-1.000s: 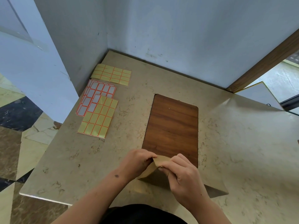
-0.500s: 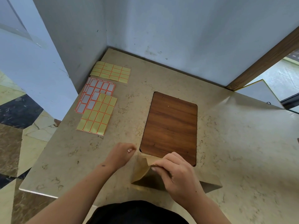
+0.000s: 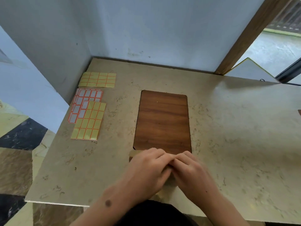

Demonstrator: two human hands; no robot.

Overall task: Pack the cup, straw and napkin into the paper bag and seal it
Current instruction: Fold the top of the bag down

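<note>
A brown paper bag (image 3: 134, 153) lies at the near edge of the table, almost wholly hidden under my hands; only its folded top strip shows at the left. My left hand (image 3: 146, 170) and my right hand (image 3: 192, 173) rest side by side on the bag's folded top, fingertips meeting over the fold and pressing down on it. No cup, straw or napkin is visible.
A dark wooden board (image 3: 162, 121) is set into the beige marble table (image 3: 236, 136) just beyond my hands. Sheets of yellow and white sticker labels (image 3: 88, 118) and a further yellow sheet (image 3: 97, 79) lie at the left. Walls close the back and left.
The bag's raised top flap has been folded down flat. My left hand moved back onto it and both hands now press the fold. The camera has tilted slightly.
</note>
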